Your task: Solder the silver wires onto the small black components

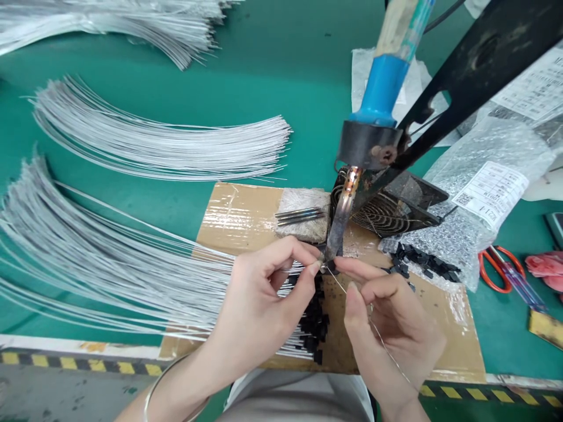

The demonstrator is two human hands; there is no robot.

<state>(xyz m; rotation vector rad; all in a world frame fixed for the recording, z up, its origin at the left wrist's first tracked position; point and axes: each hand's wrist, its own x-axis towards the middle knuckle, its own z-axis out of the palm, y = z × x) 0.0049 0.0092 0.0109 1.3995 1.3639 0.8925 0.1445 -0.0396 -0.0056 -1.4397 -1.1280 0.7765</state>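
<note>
My left hand [268, 299] is closed in a pinch on a thin wire, mostly hidden by the fingers, with its end at the tip of a soldering iron [341, 225]. The blue-handled iron points down from a black metal stand [466, 76]. Between thumb and fingers, my right hand [389, 319] grips a strand of solder wire [338, 282]. Its free end reaches the iron's tip, and the rest trails over the palm towards the wrist. Under my left hand lie grey wires [132, 264] with black pieces [314, 322] at their right ends.
Cardboard [237, 217] covers the green table [308, 70]. On it are a fibrous pad [301, 228] with dark rods and a black fan [391, 205]. More wire bundles [167, 146] lie at left. Loose black pieces [426, 261], a labelled bubble bag [492, 170] and red-handled scissors [497, 272] lie right.
</note>
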